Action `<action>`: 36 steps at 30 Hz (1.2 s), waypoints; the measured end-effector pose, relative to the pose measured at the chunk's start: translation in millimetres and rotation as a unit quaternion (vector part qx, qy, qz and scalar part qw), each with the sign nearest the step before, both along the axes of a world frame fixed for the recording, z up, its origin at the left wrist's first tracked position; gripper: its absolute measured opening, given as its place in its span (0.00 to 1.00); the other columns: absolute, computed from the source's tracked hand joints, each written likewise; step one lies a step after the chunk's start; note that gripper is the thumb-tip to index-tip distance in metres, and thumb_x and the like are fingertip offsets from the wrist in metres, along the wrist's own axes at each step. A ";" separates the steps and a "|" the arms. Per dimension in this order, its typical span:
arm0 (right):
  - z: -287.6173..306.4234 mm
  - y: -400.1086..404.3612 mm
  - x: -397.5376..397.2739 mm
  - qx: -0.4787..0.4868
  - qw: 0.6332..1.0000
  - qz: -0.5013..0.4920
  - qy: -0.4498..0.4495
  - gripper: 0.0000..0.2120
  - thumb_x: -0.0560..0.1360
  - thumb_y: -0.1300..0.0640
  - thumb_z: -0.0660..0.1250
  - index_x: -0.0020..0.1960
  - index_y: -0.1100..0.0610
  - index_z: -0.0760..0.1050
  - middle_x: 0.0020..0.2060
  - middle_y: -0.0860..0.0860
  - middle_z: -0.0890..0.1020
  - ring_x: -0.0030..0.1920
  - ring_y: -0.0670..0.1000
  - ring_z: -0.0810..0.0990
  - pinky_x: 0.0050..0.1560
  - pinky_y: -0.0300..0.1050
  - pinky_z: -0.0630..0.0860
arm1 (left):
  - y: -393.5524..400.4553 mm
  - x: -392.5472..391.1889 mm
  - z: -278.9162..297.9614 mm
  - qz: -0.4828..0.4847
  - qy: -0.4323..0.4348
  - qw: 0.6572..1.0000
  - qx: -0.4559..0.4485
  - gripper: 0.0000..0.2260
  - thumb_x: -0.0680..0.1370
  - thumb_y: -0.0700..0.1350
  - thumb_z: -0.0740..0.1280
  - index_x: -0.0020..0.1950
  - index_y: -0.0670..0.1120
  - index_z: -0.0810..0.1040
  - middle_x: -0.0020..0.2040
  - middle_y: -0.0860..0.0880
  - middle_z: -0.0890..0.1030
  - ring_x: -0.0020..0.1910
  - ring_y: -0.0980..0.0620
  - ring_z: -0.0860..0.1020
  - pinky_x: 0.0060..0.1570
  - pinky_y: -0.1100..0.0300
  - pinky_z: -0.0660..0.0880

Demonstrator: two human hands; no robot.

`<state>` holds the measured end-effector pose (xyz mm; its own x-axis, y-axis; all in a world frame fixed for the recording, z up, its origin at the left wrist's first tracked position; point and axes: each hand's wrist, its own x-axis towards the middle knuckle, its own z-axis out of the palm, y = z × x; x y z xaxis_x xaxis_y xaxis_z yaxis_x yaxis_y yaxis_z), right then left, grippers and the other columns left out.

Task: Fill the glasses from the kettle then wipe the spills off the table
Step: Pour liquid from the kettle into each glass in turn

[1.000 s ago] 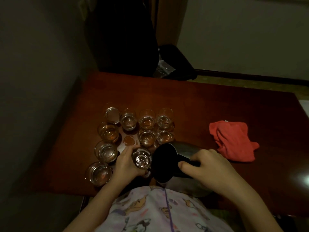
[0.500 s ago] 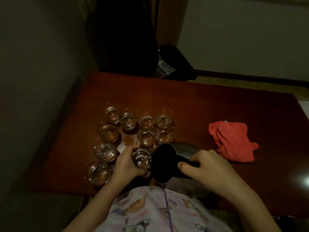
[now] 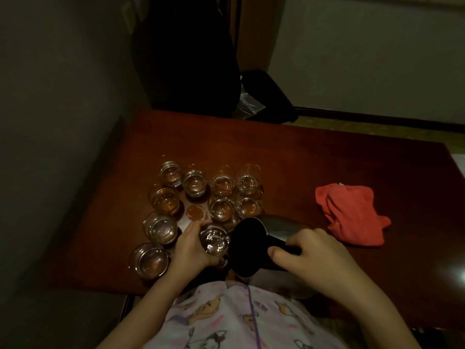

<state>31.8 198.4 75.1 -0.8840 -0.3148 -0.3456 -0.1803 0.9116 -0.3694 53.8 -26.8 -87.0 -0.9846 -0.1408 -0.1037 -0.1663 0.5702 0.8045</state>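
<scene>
Low in the middle of the frame, the left hand (image 3: pixel 192 246) is curling around a small glass (image 3: pixel 214 241) that is holding clear liquid, gripping it from the left side. Just right of it, the right hand (image 3: pixel 310 253) is wrapping its fingers around the dark handle of the metal kettle (image 3: pixel 254 244), which is tilting with its open mouth toward that glass (whether anything is flowing out cannot be told in this dim light). Nine more glasses are standing on the dark red table (image 3: pixel 302 159) left of centre: a back row (image 3: pixel 222 181) of four, two more (image 3: pixel 235 206) just in front of them, and three (image 3: pixel 159 226) running down the left side, all holding some liquid. A small puddle (image 3: pixel 195 212) is lying between them. At the right of the frame, well apart from the glasses, a crumpled red cloth (image 3: pixel 351 214) is lying on the table.
</scene>
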 end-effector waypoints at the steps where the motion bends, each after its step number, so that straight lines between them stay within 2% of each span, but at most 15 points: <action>1: 0.2 0.0 0.0 0.000 1.000 0.000 0.000 0.28 0.69 0.37 0.61 0.34 0.64 0.71 0.25 0.52 0.67 0.27 0.52 0.65 0.30 0.46 0.58 | 0.4 0.3 0.8 0.002 -0.002 1.000 0.001 0.35 0.53 0.43 0.82 0.57 0.47 0.74 0.51 0.54 0.76 0.47 0.67 0.72 0.43 0.81 0.65; 7: 0.4 -0.8 -0.4 -0.003 1.000 0.000 -0.007 0.27 0.70 0.37 0.61 0.33 0.63 0.71 0.24 0.51 0.67 0.26 0.51 0.65 0.30 0.45 0.59 | 0.4 0.8 0.5 0.001 -0.008 1.000 -0.008 0.35 0.54 0.44 0.82 0.58 0.48 0.74 0.51 0.55 0.76 0.47 0.64 0.73 0.42 0.80 0.66; 11: 0.7 -0.9 -0.2 0.001 1.000 0.000 -0.007 0.26 0.69 0.37 0.60 0.30 0.61 0.69 0.25 0.51 0.67 0.27 0.52 0.65 0.30 0.46 0.59 | 0.5 1.2 0.6 0.003 -0.005 1.000 0.000 0.35 0.53 0.43 0.82 0.57 0.47 0.74 0.51 0.56 0.76 0.47 0.67 0.72 0.43 0.80 0.66; 15: 2.2 -1.3 0.6 -0.001 1.000 0.001 -0.009 0.26 0.69 0.37 0.61 0.29 0.60 0.68 0.24 0.51 0.66 0.26 0.51 0.64 0.29 0.45 0.58 | 0.2 0.7 1.6 0.005 -0.003 1.000 0.001 0.34 0.54 0.43 0.82 0.57 0.48 0.74 0.51 0.56 0.76 0.48 0.63 0.74 0.44 0.77 0.66; 19: 3.0 -1.9 0.6 -0.001 1.000 0.001 -0.006 0.27 0.69 0.36 0.61 0.31 0.62 0.69 0.24 0.50 0.66 0.25 0.50 0.63 0.29 0.45 0.57 | 0.8 1.1 2.5 0.005 -0.001 1.000 0.001 0.34 0.54 0.43 0.82 0.57 0.48 0.74 0.50 0.58 0.74 0.47 0.67 0.72 0.42 0.79 0.66; 25: 1.9 -1.4 0.3 -0.001 1.000 0.002 -0.001 0.27 0.69 0.37 0.61 0.32 0.63 0.70 0.24 0.51 0.67 0.27 0.52 0.66 0.30 0.46 0.59 | 2.2 2.4 2.7 0.011 0.007 1.000 0.002 0.33 0.54 0.43 0.82 0.56 0.49 0.74 0.49 0.63 0.73 0.48 0.68 0.72 0.43 0.79 0.66; 30: 1.0 -0.3 0.1 -0.004 1.000 0.003 0.000 0.28 0.69 0.37 0.61 0.32 0.63 0.70 0.24 0.51 0.66 0.26 0.51 0.64 0.30 0.46 0.59 | 1.1 1.2 2.3 0.003 0.005 1.000 -0.005 0.34 0.54 0.43 0.82 0.57 0.48 0.74 0.50 0.57 0.74 0.47 0.68 0.71 0.44 0.81 0.65; 36: 2.9 -1.5 0.7 0.000 1.000 0.000 -0.009 0.27 0.70 0.37 0.61 0.31 0.62 0.69 0.24 0.51 0.65 0.26 0.51 0.62 0.31 0.46 0.58 | 0.5 1.1 0.9 0.005 0.002 1.000 -0.007 0.34 0.54 0.43 0.81 0.57 0.49 0.73 0.52 0.55 0.75 0.47 0.65 0.72 0.43 0.80 0.65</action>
<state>32.5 196.8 78.0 -0.8775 -0.3148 -0.3618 -0.1732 0.9115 -0.3730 54.9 -26.3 -86.2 -0.9835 -0.1525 -0.0970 -0.1686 0.5805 0.7966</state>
